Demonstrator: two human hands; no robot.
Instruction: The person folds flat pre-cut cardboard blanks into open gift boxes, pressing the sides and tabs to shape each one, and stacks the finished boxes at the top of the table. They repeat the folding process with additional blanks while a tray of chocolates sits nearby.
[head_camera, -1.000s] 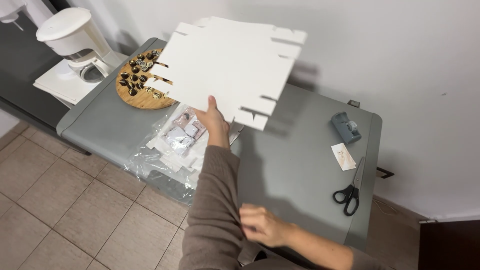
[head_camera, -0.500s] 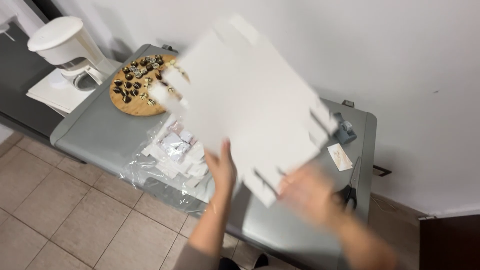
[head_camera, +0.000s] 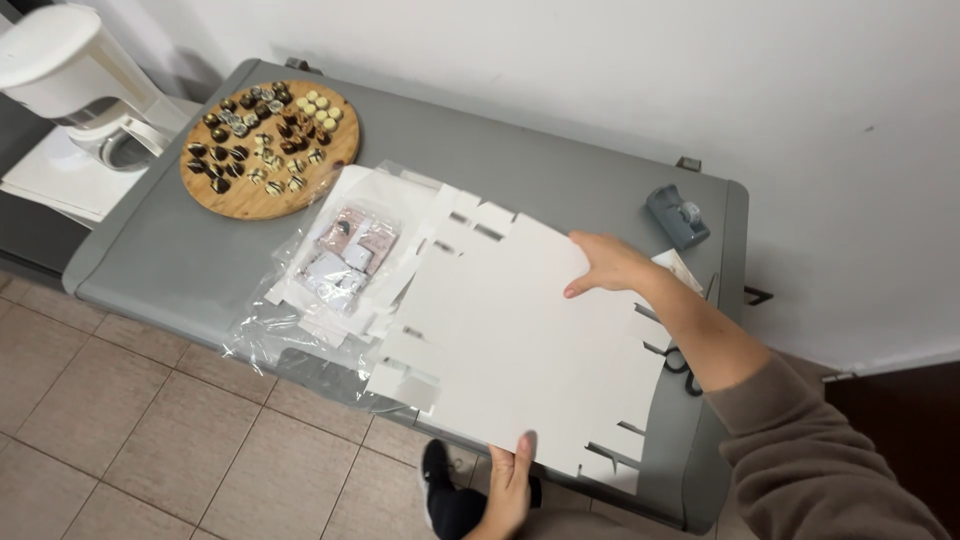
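Head view: both hands, left hand and right hand, pinch the cardboard sheet, hiding scissors.

Right arm comes in from about 4 o'clock, brownish sleeve pushed up the forearm, wrist pretty straight. Right hand sits palm down, fingers loosely curled and pointing toward 9 o'clock. Left hand pokes up from 6 o'clock, fingers together, thumb tip aimed at 12.
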